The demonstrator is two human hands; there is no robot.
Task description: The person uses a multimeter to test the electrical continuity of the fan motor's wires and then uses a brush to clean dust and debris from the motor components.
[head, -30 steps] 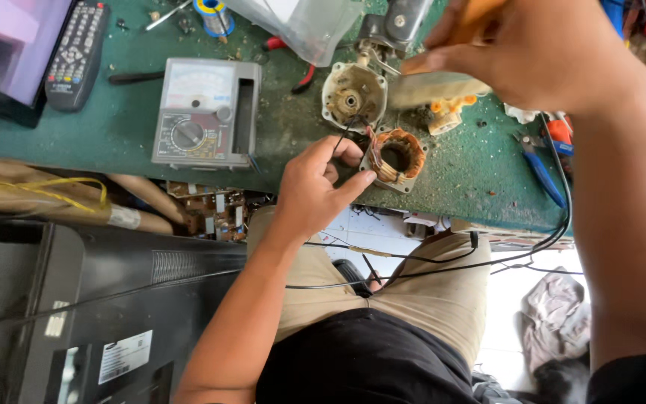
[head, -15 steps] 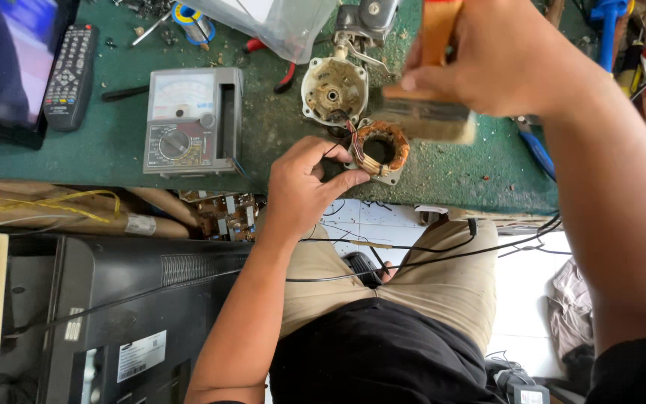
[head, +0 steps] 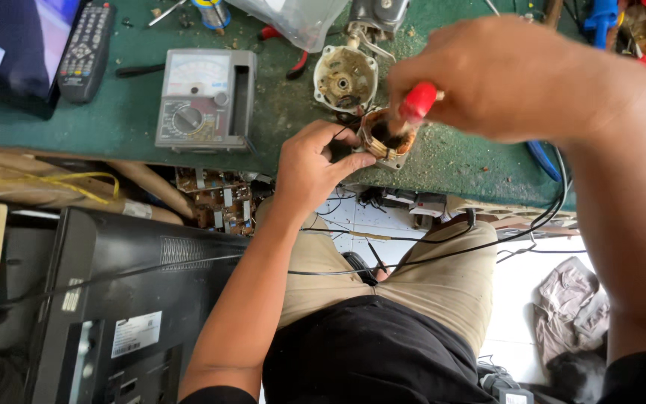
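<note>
Motor stator (head: 386,138) (copper-wound) sits touching left hand (head: 309,166), under right hand (head: 517,78).

Analog multimeter (head: 205,99) on green bench mat (head: 114,123), at ten o'clock. Black remote control (head: 87,45) near eleven o'clock, beside a dark screen (head: 9,45). Round cream motor end cap (head: 344,78) at twelve o'clock. Bare circuit board (head: 214,202) below bench edge, near nine o'clock. Black television casing (head: 114,314) at eight o'clock. Crumpled cloth (head: 566,310) at four o'clock.
</note>
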